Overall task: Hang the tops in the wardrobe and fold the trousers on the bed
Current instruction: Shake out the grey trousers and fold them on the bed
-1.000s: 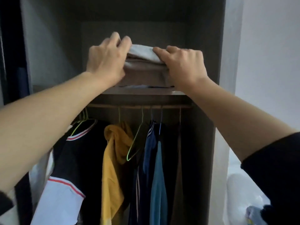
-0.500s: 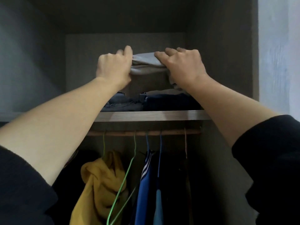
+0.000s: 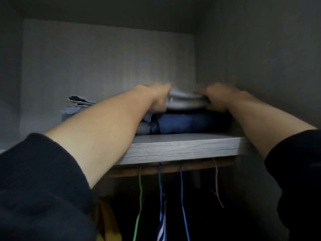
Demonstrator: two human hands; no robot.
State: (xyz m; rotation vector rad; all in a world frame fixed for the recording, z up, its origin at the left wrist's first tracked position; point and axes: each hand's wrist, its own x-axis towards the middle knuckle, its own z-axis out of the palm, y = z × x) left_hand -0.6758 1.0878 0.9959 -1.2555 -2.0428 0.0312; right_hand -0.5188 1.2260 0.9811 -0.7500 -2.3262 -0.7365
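Both arms were up in the wardrobe's top compartment, black sleeves pushed back to the elbows. The left hand (image 3: 156, 100) gripped the left end of the folded grey garment (image 3: 185, 102), and the right hand (image 3: 219, 98) gripped the right end. Both were smeared by motion blur, so no single finger could be made out, but each hand was plainly wrapped around its end.

The grey garment sat on top of a folded pair of dark blue jeans (image 3: 184, 123), touching it, towards the right side of the grey wooden shelf (image 3: 184, 148) and close to the back panel. Just to the left, partly hidden behind the left forearm, lay a paler stack of folded denim (image 3: 74, 108).

Below the shelf ran the wooden hanging rail (image 3: 151, 169). A green hanger (image 3: 140, 197) hooked over it, then a blue hanger (image 3: 182, 197), and a pinkish hanger (image 3: 216, 186) further right. A blue-and-white striped top (image 3: 162, 216) hung between the green and blue hangers, and a yellow garment (image 3: 106, 220) showed at the lower left in the dark.
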